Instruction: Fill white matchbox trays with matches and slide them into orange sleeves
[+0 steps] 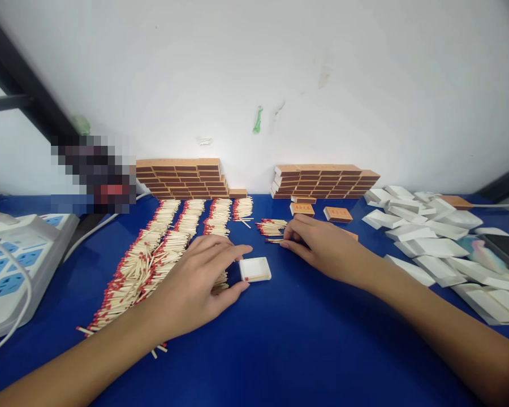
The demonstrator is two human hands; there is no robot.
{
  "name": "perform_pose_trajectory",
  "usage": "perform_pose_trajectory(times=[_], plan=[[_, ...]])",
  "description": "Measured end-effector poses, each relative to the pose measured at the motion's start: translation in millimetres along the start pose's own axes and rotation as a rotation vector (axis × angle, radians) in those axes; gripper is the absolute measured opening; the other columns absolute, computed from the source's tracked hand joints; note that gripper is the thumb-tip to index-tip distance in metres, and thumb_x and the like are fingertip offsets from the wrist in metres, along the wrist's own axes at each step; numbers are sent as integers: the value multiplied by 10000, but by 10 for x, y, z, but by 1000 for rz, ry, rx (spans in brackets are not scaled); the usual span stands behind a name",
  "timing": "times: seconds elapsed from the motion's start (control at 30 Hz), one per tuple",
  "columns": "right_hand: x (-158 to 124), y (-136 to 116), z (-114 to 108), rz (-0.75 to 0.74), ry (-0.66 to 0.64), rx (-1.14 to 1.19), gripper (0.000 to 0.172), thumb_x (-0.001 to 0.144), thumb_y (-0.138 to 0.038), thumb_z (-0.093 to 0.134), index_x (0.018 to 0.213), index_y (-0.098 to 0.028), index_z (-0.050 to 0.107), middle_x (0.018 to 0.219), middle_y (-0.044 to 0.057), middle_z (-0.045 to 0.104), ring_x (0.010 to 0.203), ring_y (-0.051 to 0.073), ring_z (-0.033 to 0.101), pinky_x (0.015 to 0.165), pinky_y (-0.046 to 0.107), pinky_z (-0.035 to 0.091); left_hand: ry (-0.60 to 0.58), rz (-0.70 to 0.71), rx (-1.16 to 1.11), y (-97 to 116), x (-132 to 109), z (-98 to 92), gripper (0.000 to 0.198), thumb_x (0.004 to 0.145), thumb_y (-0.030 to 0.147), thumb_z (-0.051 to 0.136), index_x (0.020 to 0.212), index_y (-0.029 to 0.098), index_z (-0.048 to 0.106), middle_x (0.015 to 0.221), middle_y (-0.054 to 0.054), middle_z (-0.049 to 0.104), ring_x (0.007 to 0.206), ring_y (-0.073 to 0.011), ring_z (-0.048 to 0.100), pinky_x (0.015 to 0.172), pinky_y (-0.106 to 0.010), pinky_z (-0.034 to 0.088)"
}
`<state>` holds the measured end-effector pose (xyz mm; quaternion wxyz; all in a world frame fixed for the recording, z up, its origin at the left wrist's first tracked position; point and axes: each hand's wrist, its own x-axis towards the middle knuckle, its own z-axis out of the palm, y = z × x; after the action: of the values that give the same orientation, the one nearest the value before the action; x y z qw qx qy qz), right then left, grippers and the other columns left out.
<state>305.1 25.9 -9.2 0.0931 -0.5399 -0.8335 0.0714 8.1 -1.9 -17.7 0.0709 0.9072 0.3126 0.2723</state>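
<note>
A small white matchbox tray lies open on the blue table with one match in it. My left hand rests beside it, thumb and forefinger touching its left side, over the end of a long row of red-tipped matches. My right hand reaches to a small bunch of matches and its fingertips pinch at their ends; what it holds I cannot make out.
Two stacks of brown matchbox sleeves stand against the white wall. Loose sleeves lie near them. A heap of empty white trays fills the right side. A white power strip with cables sits at the left.
</note>
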Motion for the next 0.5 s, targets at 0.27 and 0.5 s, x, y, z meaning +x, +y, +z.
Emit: perform_pose_trajectory(times=[0.27,0.5], plan=[[-18,71,-27,-14,-68,9,163,1061,-255,530,935,-222,628,1023,56,666,844,207,644,692,315,439,-6,4,10,-12,-13,0,424,996,309,713,1395,220,597,1280,-83,723,1254,-260,608,1105,-452,493],[-16,-74,-68,3,-54,51,97,1065,-275,552,1016,-228,622,1051,57,678,859,209,653,708,316,451,-5,4,12,-9,-16,-1,423,999,309,707,1396,217,592,1280,-84,723,1256,-261,606,1102,-457,496]])
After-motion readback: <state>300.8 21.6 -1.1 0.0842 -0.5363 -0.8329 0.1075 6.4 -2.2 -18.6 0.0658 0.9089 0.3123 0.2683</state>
